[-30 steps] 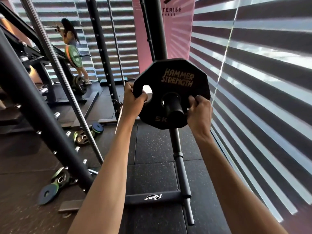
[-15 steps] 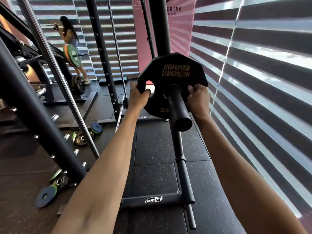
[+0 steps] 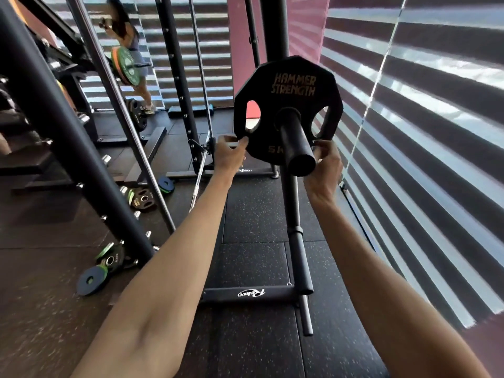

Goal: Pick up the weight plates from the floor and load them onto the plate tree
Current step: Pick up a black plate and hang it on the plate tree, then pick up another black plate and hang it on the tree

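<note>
A black twelve-sided "Hammer Strength" 5 kg plate [image 3: 294,85] hangs on a black peg [image 3: 296,143] of the plate tree [image 3: 272,23], pushed back against the upright post. My left hand [image 3: 230,155] is just under the plate's lower left rim, fingers loose, fingertips at the edge. My right hand [image 3: 324,165] is beside the peg's free end, below the plate's lower right rim, with its fingers spread. Neither hand carries the plate. More small plates lie on the floor at left: a dark round one [image 3: 91,281], a green-edged one [image 3: 110,259], and others [image 3: 141,197].
The tree's base bar [image 3: 251,293] lies on the rubber floor below my arms. A thick slanted rack beam [image 3: 68,137] with chrome pegs and a chrome rod [image 3: 122,110] stand at left. Striped blinds [image 3: 422,132] close the right side. Another person [image 3: 128,31] stands far back.
The plate slid fully down the peg to the post. Both hands left its grip holes and dropped to its lower edge, fingers loosening.
</note>
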